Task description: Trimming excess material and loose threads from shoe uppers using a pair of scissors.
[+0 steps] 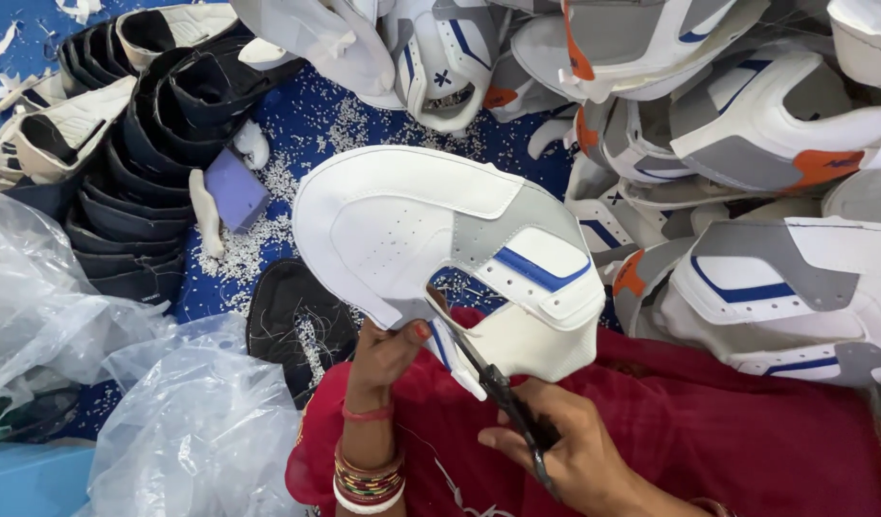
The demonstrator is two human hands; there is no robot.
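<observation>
Your left hand [388,352] pinches the lower edge of one white shoe upper [440,239] at frame center; your right hand [565,450] is closed on one pair of black scissors [508,402], blades pointing up-left into that edge. The upper lies just above both hands, long axis running left to lower right; the left hand touches it, the right reaches it only through the blades. Similar uppers pile at upper right, too many overlapping to count. Black pieces stack upper left, clear plastic bags lower left.
</observation>
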